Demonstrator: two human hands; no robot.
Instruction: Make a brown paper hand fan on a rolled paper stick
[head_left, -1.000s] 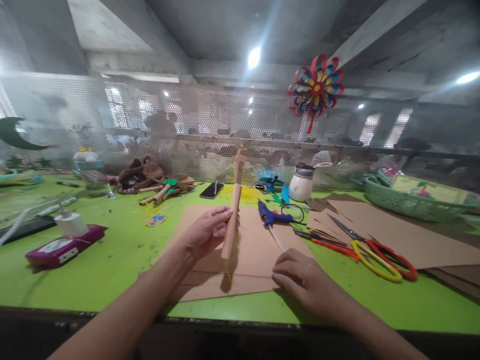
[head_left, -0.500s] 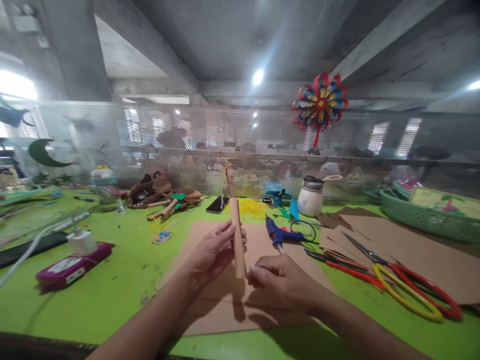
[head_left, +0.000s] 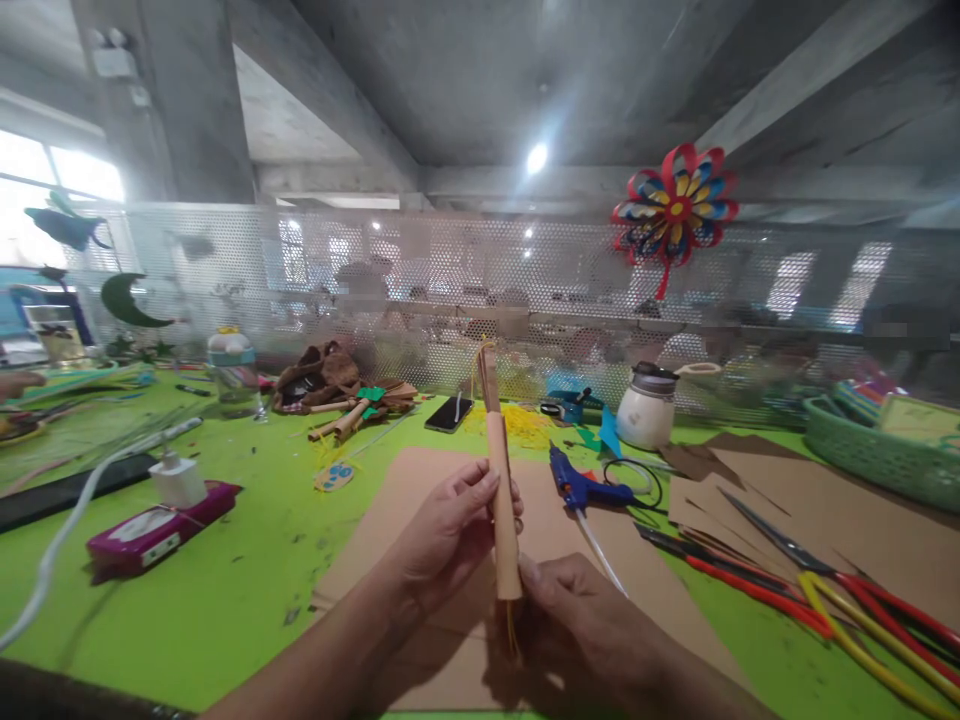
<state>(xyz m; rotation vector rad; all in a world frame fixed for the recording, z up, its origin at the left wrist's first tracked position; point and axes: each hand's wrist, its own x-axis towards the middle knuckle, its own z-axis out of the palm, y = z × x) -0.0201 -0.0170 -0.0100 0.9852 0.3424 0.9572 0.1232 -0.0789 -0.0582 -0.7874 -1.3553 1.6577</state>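
- So the right hand [head_left: 581,600] has come over from beside the glue stick [head_left: 602,555] and is now right at the bottom end of the paper roll [head_left: 506,545]. I'd read that as the work shifting to that lower end.
- Left hand [head_left: 457,515] has the roll pinched around its middle, thumb in front, fingers wrapping behind. Same grip as a second ago.
- Right thumb is up against the roll's lower edge, but the fingers are hidden, so can't tell if it's actually gripping.
- The roll's up off the table, leaning slightly, over the brown paper sheet [head_left: 420,500]. Smooth tan tube, with a narrower, darker folded-looking bit sticking out the top.
- Thin yellow strands [head_left: 512,625] dangle from the bottom, and there's a yellow loop [head_left: 484,342] up top.
- Around it: hard blue plastic glue gun [head_left: 581,485] with that whitish stick, fluffy yellow shreds [head_left: 517,428], long-bladed scissors [head_left: 795,550], all on a scuffed green tabletop [head_left: 255,590].
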